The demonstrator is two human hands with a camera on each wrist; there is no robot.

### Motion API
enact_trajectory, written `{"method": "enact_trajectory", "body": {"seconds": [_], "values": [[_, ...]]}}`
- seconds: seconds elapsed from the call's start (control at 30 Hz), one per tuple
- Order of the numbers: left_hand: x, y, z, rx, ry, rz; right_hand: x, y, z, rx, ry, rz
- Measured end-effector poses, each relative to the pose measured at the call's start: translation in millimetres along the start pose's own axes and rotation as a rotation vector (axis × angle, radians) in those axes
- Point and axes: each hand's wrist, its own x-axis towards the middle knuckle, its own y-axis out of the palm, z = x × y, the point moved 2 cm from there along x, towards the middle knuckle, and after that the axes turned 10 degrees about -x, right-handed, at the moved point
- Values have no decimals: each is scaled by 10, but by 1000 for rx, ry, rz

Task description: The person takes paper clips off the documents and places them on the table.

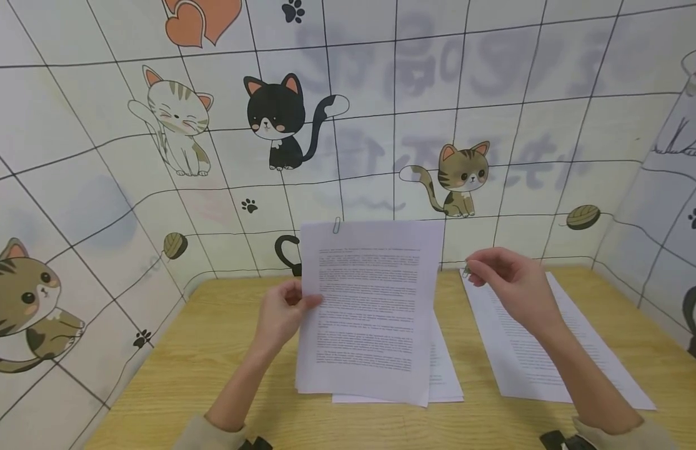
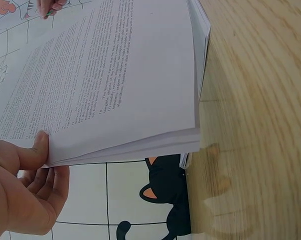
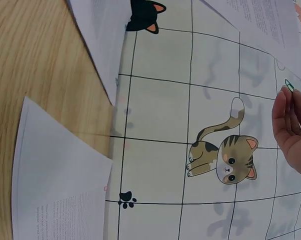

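Head view: the left hand (image 1: 282, 315) pinches the left edge of a sheaf (image 1: 370, 312) standing upright at the centre of the frame, thumb on the printed face. One clip (image 1: 337, 225) sits on the top edge, left of its middle. The right hand (image 1: 513, 284), right of centre, pinches a second clip (image 1: 467, 270) between thumb and fingertips, apart from the sheaf.

The left wrist view shows the sheets parting at a corner, so squaring the edges would likely help; a firm but light pinch should keep them from slipping or creasing. Holding the second clip by one end, loops free, looks the safer way.

Behind the sheaf's lower right, a lower pile (image 1: 446, 369) lies on the table (image 1: 202, 350); the sheaf hides most of it and could drag it. The right forearm (image 1: 584, 381) crosses above the right pile (image 1: 517, 369), whose sheets a dropping sleeve might shift. A cat-print wall (image 1: 494, 75) closes off the back.
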Motion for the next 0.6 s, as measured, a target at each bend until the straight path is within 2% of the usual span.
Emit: {"method": "enact_trajectory", "body": {"seconds": [0.17, 0.37, 0.6], "values": [[4, -1, 0, 0, 7, -6, 14, 83, -82, -49, -16, 101], [14, -9, 3, -3, 9, -9, 15, 185, -201, -48, -24, 252], [9, -27, 6, -6, 7, -11, 0, 285, -342, -65, -10, 346]]}}
